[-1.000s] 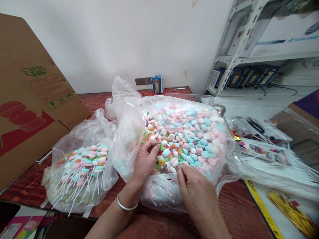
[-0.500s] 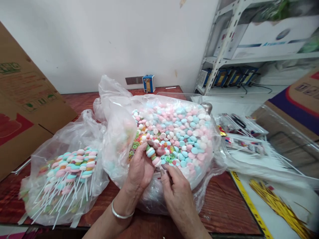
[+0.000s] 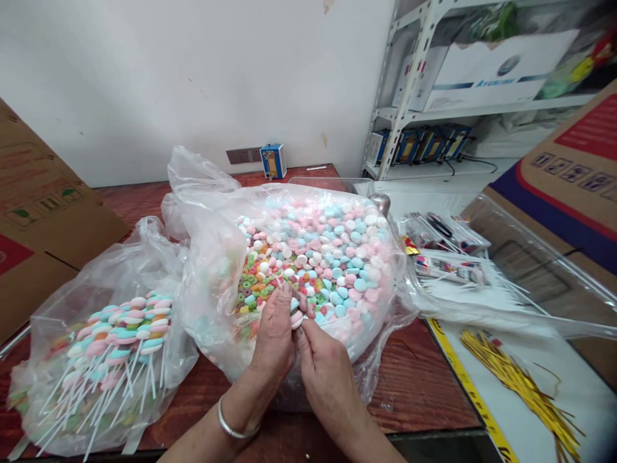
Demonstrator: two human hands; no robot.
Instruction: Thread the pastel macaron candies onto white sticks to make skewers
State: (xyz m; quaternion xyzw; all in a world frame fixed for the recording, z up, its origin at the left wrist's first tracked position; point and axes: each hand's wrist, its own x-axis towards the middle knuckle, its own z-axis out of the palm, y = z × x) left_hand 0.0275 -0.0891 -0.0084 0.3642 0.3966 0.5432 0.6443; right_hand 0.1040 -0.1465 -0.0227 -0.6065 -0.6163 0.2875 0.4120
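Observation:
My left hand point(image 3: 274, 331) is closed around a marshmallow skewer point(image 3: 296, 318), of which a blue and a pink-and-white piece show between the fingers. Close against it, my right hand point(image 3: 328, 363) pinches the skewer's lower end, where the stick is hidden. Both hands are over the near side of a large clear plastic bag point(image 3: 212, 321). Inside it lie loose pink, blue and white marshmallows point(image 3: 357, 263), with colourful cereal rings point(image 3: 250, 283) towards the left.
Finished-looking marshmallow skewers point(image 3: 130, 328) with white sticks lie on another plastic bag point(image 3: 159, 257) at left. White sticks point(image 3: 463, 292), scissors point(image 3: 438, 225) and gold twist ties point(image 3: 520, 389) are at right. Cardboard boxes point(image 3: 53, 212) flank both sides; a metal shelf point(image 3: 405, 109) stands behind.
My hands have drawn together, the right fingers moving up to the base of the marshmallows. The white stick end seen earlier is now covered. The view has shifted slightly right.

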